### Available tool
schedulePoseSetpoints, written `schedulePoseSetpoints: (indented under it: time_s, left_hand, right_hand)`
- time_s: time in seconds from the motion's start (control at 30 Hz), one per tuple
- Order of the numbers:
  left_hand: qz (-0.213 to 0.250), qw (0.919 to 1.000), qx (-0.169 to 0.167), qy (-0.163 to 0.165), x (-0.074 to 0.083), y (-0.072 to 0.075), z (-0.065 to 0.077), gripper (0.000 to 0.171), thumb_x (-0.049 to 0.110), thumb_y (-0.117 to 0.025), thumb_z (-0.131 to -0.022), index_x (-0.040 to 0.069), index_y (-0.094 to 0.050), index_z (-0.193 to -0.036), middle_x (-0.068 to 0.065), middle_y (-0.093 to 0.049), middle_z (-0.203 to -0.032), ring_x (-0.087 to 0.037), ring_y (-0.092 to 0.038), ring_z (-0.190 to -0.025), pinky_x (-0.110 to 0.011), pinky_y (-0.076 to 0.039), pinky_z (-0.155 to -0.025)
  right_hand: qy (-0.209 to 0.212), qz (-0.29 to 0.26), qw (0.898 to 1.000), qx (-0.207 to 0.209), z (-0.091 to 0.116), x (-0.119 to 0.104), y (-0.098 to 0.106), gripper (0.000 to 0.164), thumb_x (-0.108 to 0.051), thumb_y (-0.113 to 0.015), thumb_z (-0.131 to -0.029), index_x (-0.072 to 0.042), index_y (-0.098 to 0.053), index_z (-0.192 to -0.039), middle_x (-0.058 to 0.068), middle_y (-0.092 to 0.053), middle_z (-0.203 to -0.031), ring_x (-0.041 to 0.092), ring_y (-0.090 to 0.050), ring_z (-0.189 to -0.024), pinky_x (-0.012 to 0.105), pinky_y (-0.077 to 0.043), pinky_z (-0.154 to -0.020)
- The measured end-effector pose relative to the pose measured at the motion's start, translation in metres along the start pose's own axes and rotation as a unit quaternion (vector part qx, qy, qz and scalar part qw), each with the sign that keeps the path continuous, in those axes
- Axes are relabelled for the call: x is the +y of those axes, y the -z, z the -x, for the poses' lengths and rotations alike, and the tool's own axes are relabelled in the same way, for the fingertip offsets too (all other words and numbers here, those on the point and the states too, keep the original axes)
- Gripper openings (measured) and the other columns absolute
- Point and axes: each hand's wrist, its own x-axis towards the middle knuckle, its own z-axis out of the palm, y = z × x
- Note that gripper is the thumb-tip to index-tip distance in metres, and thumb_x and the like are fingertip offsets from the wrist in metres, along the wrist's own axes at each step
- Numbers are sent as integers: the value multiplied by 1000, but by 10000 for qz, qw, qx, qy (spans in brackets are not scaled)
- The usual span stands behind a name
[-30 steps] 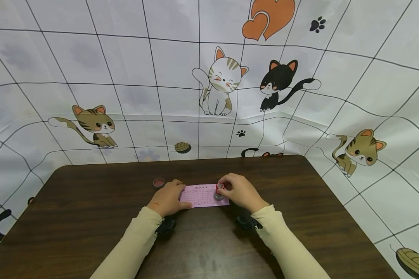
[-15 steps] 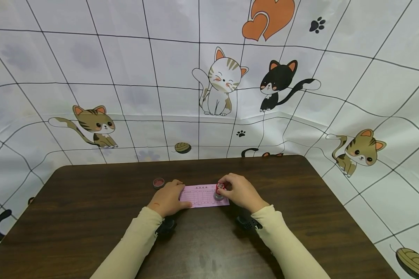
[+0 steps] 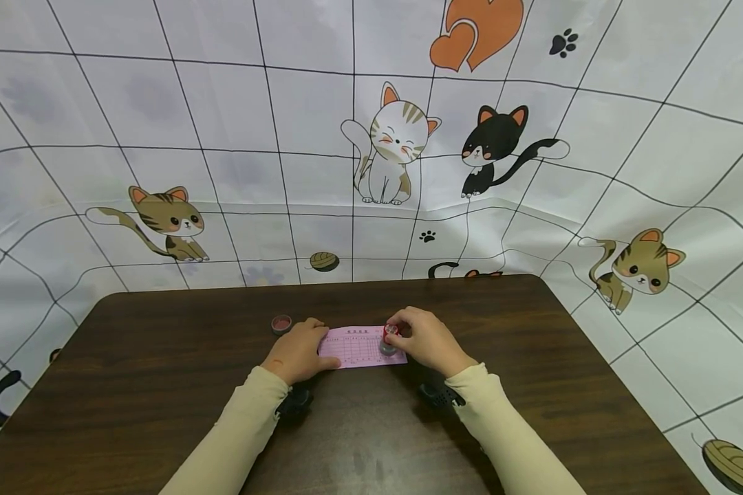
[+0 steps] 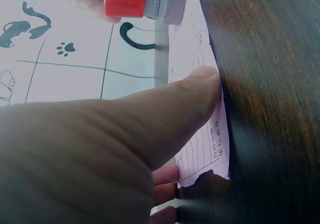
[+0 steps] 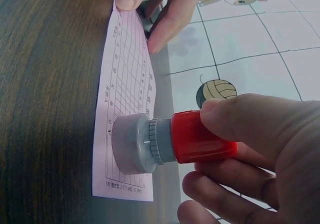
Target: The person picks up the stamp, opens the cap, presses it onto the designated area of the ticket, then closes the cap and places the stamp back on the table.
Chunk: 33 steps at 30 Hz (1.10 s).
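A pink printed form (image 3: 356, 347) lies on the dark wooden table (image 3: 371, 426). Its left end sits under my left hand (image 3: 296, 352), whose straight thumb (image 4: 200, 87) presses on the near edge while the other fingers rest at the far side. With thumb and fingers, my right hand (image 3: 430, 340) pinches the red handle of a self-inking stamp (image 5: 205, 136). The stamp stands upright, its round grey base on the right part of the form. Whatever lies beneath that base is hidden. One short edge of the form looks torn in the left wrist view.
A small round container or cap (image 3: 281, 324) with a reddish inside lies just beyond my left hand. Behind the table hangs a white sheet (image 3: 309, 172) with a grid and cartoon cats. Dark devices are strapped at both wrists.
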Motion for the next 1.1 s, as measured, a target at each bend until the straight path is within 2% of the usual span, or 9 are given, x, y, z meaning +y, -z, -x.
schedulePoseSetpoints:
  time_s: [1.1]
  left_hand:
    - [-30,10000,7,-23,0,-1,-2,71,40,-86,-85,-5,-64,-136,-21,-59,-140,-38,-59,-125,-53,-49,-106]
  right_hand:
    - [-97,147,9998,3,-1,-3,-3,12,-20,-82,-90,-13,-76,-99,-4,-66,-92,10,-60,-82,32,-53,-72]
